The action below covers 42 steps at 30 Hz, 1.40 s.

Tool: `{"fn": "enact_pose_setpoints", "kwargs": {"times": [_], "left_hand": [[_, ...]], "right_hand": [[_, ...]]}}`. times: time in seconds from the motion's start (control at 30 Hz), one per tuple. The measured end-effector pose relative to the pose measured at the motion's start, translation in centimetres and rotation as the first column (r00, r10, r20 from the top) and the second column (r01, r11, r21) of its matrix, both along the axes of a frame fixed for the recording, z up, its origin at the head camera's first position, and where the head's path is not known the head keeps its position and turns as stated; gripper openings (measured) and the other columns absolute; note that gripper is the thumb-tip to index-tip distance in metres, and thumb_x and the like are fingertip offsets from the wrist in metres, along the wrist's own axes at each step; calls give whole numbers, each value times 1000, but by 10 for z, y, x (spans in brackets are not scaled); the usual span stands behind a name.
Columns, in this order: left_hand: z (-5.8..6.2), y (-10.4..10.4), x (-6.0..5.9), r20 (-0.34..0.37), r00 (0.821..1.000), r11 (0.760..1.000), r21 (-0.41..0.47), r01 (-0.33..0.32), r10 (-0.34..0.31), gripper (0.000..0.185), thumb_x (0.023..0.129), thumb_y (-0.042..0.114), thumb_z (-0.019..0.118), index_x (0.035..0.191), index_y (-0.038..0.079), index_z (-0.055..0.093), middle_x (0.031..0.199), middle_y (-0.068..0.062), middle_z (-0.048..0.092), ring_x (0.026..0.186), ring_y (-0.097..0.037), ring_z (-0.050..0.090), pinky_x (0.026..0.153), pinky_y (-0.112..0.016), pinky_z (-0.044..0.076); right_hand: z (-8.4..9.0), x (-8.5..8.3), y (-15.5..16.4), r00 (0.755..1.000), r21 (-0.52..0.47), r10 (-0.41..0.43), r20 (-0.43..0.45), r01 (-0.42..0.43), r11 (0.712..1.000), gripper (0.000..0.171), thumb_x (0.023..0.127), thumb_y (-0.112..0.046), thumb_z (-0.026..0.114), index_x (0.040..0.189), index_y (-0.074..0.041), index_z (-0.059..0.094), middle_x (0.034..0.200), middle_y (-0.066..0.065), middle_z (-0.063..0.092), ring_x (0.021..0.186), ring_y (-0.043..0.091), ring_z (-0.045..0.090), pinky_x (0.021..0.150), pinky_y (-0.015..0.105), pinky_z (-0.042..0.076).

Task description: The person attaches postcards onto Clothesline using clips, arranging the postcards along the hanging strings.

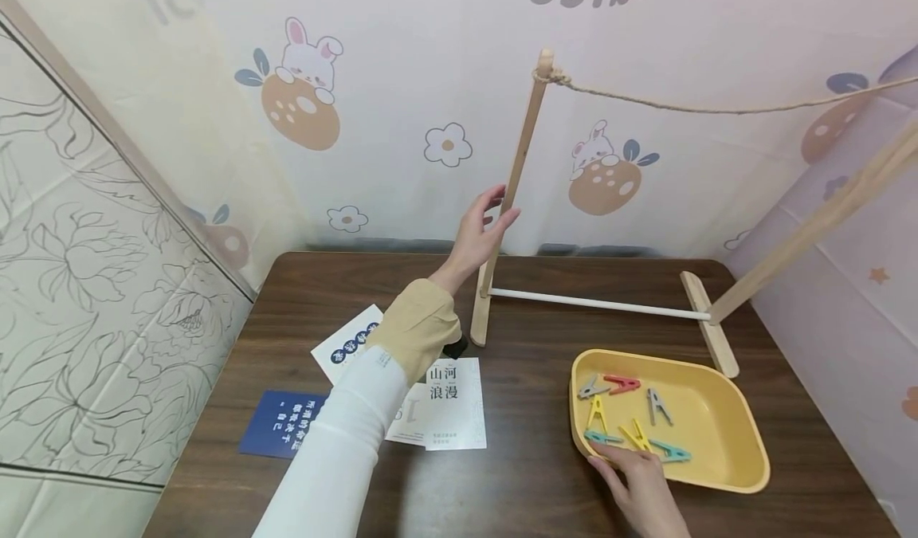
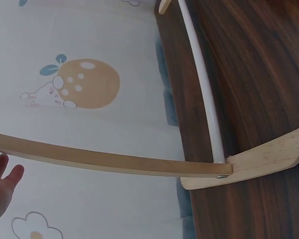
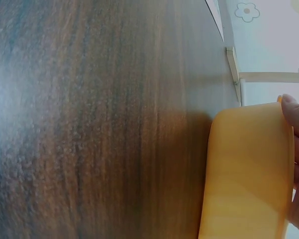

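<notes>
My left hand (image 1: 479, 233) is raised at the left wooden post (image 1: 526, 143) of a small clothesline stand, its fingers spread around the post. In the left wrist view the thumb stands apart from the wood. Down at the front right, my right hand (image 1: 641, 492) grips the near left corner of a yellow plastic basin (image 1: 724, 434), thumb outside and fingers over the rim. Inside the basin lie several clothespins: a red one (image 1: 622, 383), grey ones (image 1: 658, 406), yellow ones (image 1: 597, 414) and teal ones (image 1: 671, 450).
A twine line (image 1: 674, 107) runs from the left post to the right post (image 1: 810, 239). A white rod (image 1: 595, 302) joins the stand's feet. White printed cards (image 1: 459, 414) and a blue card (image 1: 276, 424) lie on the dark wooden table (image 1: 531, 474), partly behind the left arm.
</notes>
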<state>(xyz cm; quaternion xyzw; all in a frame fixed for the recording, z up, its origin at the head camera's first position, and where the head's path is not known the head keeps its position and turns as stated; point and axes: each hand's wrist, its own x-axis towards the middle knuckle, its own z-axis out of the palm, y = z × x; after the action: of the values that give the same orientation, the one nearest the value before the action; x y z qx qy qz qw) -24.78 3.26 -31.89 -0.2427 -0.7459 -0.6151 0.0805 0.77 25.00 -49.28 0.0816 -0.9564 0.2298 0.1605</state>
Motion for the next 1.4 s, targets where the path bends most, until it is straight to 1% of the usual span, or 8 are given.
{"fn": "enact_pose_setpoints", "kwargs": {"times": [0.23, 0.33, 0.5, 0.57, 0.7, 0.8, 1.07, 1.4], "left_hand": [[10, 3, -3, -40, 999, 1000, -7, 7, -7, 42, 90, 6, 49, 128, -9, 36, 125, -22, 43, 114, -29, 42, 91, -38, 36], [15, 4, -4, -50, 999, 1000, -24, 10, -11, 41, 90, 4, 48, 127, -9, 36, 123, -23, 43, 113, -30, 44, 88, -33, 39], [20, 3, -8, -49, 998, 999, -45, 28, -30, 37, 90, 1, 48, 125, -9, 39, 118, -23, 47, 106, -31, 47, 81, -25, 42], [21, 2, -11, -39, 999, 999, -42, 33, -35, 35, 89, 0, 49, 122, -9, 43, 114, -23, 50, 103, -30, 49, 80, -24, 43], [8, 4, -31, -28, 999, 999, -41, 22, -24, 31, 87, 2, 53, 117, -5, 49, 108, -18, 54, 98, -25, 52, 77, -23, 45], [-1, 4, -44, -41, 999, 999, -52, 4, -6, 30, 86, 4, 55, 115, -3, 51, 105, -15, 56, 95, -22, 53, 76, -23, 46], [0, -1, -44, -80, 997, 998, -61, -9, 4, 26, 86, 2, 56, 111, -5, 52, 101, -17, 57, 94, -23, 55, 77, -29, 46], [0, -7, -45, -72, 997, 995, -89, -46, 39, 27, 86, 4, 56, 112, -3, 52, 101, -15, 57, 94, -22, 55, 76, -25, 47]], "right_hand": [[0, 0, 1, 1000, 18, 3, -27, -2, 1000, 19, 69, -10, 74, 87, -10, 71, 82, -3, 68, 74, 13, 63, 65, 35, 39], [0, -1, 1, 999, 17, 11, -33, -11, 1000, 18, 69, -9, 74, 87, -10, 71, 82, -4, 68, 74, 12, 63, 66, 34, 43], [-1, -2, 1, 996, -1, 46, -76, -46, 999, 21, 66, -5, 75, 86, -9, 72, 81, -3, 68, 72, 10, 63, 64, 21, 47], [-2, -2, 2, 995, -3, 53, -87, -54, 999, 21, 65, -4, 75, 86, -8, 72, 81, -2, 68, 71, 9, 63, 63, 19, 46], [-3, -3, 2, 995, 11, 49, -84, -48, 999, 21, 66, -4, 75, 86, -8, 72, 80, -1, 68, 71, 10, 63, 62, 24, 47], [-3, -4, 0, 995, 20, 48, -91, -47, 999, 21, 65, -3, 75, 85, -8, 72, 80, 0, 68, 71, 12, 63, 61, 28, 47], [-2, -9, -8, 996, 1, 39, -76, -39, 999, 19, 65, -3, 75, 84, -6, 72, 78, 2, 68, 69, 14, 63, 60, 31, 49], [-2, -13, -13, 999, -25, 21, -44, -22, 999, 19, 67, -5, 74, 85, -7, 72, 79, 1, 68, 69, 13, 63, 61, 31, 49]]}}
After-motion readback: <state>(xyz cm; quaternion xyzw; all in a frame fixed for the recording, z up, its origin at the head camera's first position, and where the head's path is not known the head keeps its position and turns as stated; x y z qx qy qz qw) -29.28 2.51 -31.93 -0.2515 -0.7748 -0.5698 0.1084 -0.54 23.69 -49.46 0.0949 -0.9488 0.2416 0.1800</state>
